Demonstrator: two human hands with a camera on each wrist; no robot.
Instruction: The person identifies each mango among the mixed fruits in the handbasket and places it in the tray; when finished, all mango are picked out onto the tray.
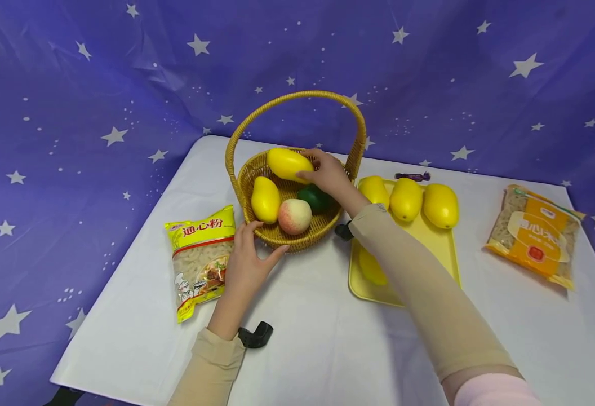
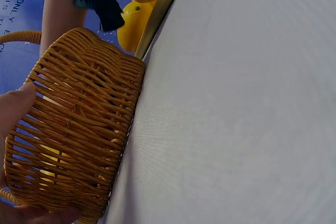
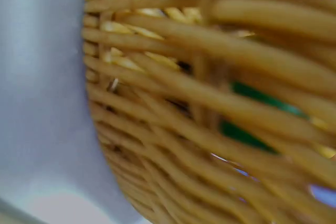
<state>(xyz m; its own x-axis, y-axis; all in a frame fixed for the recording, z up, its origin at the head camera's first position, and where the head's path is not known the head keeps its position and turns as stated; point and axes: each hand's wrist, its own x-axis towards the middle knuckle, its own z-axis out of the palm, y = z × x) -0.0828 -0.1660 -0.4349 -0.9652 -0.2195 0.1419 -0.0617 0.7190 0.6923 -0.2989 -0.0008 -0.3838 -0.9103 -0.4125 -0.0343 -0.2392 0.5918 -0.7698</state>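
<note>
My right hand [image 1: 325,172] pinches a yellow mango [image 1: 285,163] at its right end, at the back of the wicker basket [image 1: 297,242]. In the basket also lie a second mango [image 1: 265,200], a pinkish peach [image 1: 294,216] and a dark green fruit [image 1: 314,198]. At the basket's front left, my left hand [image 1: 248,262] holds the rim and wall. The left wrist view has the thumb [image 2: 20,100] against the woven side [image 2: 79,114]. Up close, the right wrist view fills with blurred wicker [image 3: 220,108]; the right hand itself is hidden there.
A yellow tray [image 1: 442,248] right of the basket bears several mangoes, partly behind the right sleeve. One pasta bag [image 1: 203,259] lies beside the left hand, another orange bag [image 1: 536,237] at the far right. A purple-wrapped candy [image 1: 412,176] sits behind the tray. The basket's handle [image 1: 297,97] arches high.
</note>
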